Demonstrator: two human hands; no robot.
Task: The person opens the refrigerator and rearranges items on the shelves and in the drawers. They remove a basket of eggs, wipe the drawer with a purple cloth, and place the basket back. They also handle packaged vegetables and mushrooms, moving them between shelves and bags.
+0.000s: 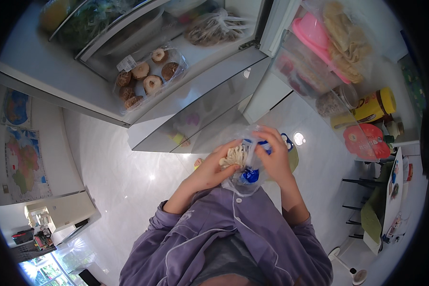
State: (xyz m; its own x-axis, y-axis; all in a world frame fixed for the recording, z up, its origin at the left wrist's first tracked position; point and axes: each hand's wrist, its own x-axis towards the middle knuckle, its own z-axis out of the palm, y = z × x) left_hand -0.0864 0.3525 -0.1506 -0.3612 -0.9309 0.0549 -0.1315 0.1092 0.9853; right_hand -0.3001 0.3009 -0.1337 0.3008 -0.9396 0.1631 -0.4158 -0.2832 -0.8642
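Note:
My left hand closes around a bunch of pale, slender-stemmed mushrooms in front of my chest. A clear plastic bag with blue printed parts lies against the bunch and hangs below it. How much of the bunch sits inside the bag cannot be told. The upper right part of the bag is gripped by the fingers of my right hand. Beyond my hands, a clear-wrapped pack of shiitake mushrooms rests in the opened lower part of a refrigerator, caps and cut stems showing.
A see-through bag of dark produce lies behind the shiitake. The glass-fronted panel juts out ahead of me. At right, the door shelf holds a pink container, a yellow canister and a clear jar. Chairs stand by a table.

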